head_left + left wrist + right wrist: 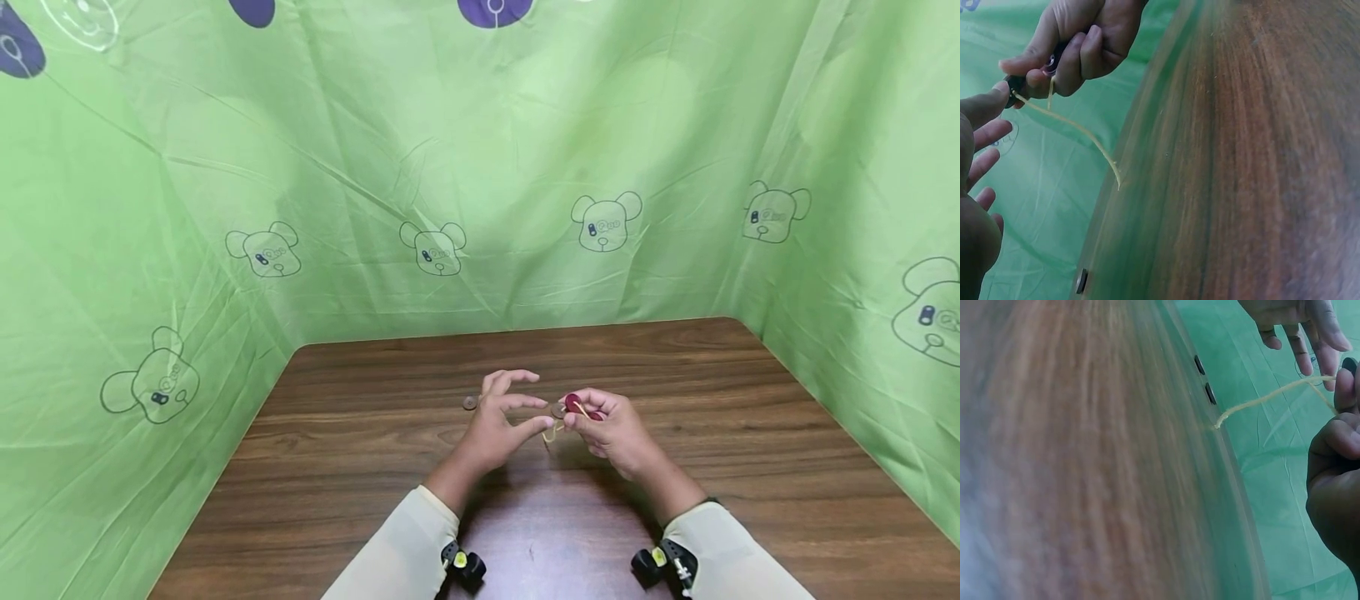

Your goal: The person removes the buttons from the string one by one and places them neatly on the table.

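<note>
In the head view my right hand [617, 429] grips red buttons [573, 403] strung on a yellow cord [553, 435]. A brown button [558, 410] sticks out at its fingertips. My left hand [495, 425] is just left of that button, with thumb and index finger apart and the other fingers spread. In the left wrist view the left thumb is close to the dark button [1015, 90]; whether it touches cannot be told. The cord's free end [1094, 140] hangs down below the hands. Part of the buttons is hidden inside the right hand.
Another brown button [469, 402] lies on the wooden table [360, 483], left of the left hand. Dark discs [1210, 394] show near the table's edge in the right wrist view. Green printed cloth [510, 167] surrounds the table's back and sides.
</note>
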Action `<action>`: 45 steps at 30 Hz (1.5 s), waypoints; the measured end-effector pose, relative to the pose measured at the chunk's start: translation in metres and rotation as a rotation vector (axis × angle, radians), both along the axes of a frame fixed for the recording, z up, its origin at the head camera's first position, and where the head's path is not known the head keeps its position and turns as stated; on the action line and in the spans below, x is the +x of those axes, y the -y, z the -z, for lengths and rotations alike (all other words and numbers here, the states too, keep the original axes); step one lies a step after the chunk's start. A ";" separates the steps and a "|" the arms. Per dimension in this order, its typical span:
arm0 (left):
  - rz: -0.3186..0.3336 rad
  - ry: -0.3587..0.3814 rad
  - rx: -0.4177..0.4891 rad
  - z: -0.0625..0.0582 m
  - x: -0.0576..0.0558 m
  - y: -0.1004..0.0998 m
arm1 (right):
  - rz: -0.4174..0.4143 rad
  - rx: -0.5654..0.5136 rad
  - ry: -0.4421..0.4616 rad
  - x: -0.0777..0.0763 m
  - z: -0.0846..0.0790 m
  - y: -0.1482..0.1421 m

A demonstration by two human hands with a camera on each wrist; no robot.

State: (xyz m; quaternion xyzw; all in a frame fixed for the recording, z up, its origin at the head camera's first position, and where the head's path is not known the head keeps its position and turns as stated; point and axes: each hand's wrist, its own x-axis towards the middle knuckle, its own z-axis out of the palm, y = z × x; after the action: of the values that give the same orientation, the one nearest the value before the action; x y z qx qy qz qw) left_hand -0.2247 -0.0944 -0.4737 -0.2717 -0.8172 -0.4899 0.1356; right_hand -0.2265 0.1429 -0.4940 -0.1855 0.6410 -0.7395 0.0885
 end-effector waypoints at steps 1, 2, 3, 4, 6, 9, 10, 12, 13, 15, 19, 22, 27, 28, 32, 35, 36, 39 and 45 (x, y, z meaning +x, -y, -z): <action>-0.003 0.005 0.003 0.000 0.000 0.000 | 0.002 0.003 -0.004 0.000 0.000 0.000; -0.005 0.009 0.006 0.000 0.001 -0.001 | 0.004 0.007 -0.008 0.001 0.000 0.001; -0.007 0.012 0.009 0.000 0.001 -0.001 | 0.008 0.013 -0.010 0.001 -0.001 0.001; -0.009 0.009 0.012 0.000 0.001 -0.001 | 0.013 0.018 -0.011 0.001 -0.001 0.001; -0.009 0.010 0.016 0.000 0.002 -0.001 | 0.019 0.027 -0.013 0.001 -0.001 0.002; -0.007 -0.015 0.017 0.001 0.003 -0.001 | 0.023 0.032 -0.014 0.001 -0.001 0.003; -0.006 -0.027 0.015 0.001 0.003 -0.001 | 0.024 0.032 -0.014 0.001 -0.001 0.003; -0.001 -0.036 0.016 0.001 0.003 -0.001 | 0.025 0.032 -0.013 0.001 -0.001 0.003; 0.004 -0.041 0.017 0.002 0.003 -0.001 | 0.026 0.032 -0.012 0.001 -0.001 0.003; 0.013 -0.044 0.022 0.002 0.003 -0.002 | 0.027 0.028 -0.011 0.002 -0.001 0.003; 0.035 -0.038 0.026 0.003 0.003 -0.002 | 0.029 0.022 -0.007 0.002 -0.001 0.003; 0.048 -0.036 0.028 0.004 0.003 -0.003 | 0.029 0.021 -0.002 0.002 0.000 0.004; 0.055 -0.040 0.044 0.005 0.003 -0.004 | 0.028 0.029 0.006 0.003 -0.001 0.004; 0.051 -0.042 0.048 0.005 0.003 -0.004 | 0.027 0.031 0.007 0.003 -0.001 0.005; 0.030 -0.044 0.054 0.006 0.003 -0.004 | 0.029 0.032 0.005 0.003 -0.002 0.006; 0.016 -0.047 0.046 0.005 0.003 -0.004 | 0.037 0.034 0.004 0.003 -0.002 0.006; 0.015 -0.049 0.042 0.005 0.003 -0.004 | 0.038 0.036 0.005 0.003 -0.002 0.007; 0.010 -0.040 0.032 0.003 0.003 -0.004 | 0.038 0.044 0.005 0.003 -0.001 0.007; 0.001 -0.043 0.037 0.002 0.005 -0.006 | 0.035 0.042 -0.008 0.003 0.000 0.007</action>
State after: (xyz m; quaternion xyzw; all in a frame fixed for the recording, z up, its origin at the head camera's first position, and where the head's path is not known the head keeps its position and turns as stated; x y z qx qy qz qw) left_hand -0.2200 -0.0887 -0.4759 -0.2802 -0.8046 -0.4992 0.1578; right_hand -0.2232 0.1357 -0.4938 -0.1753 0.6601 -0.7264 0.0771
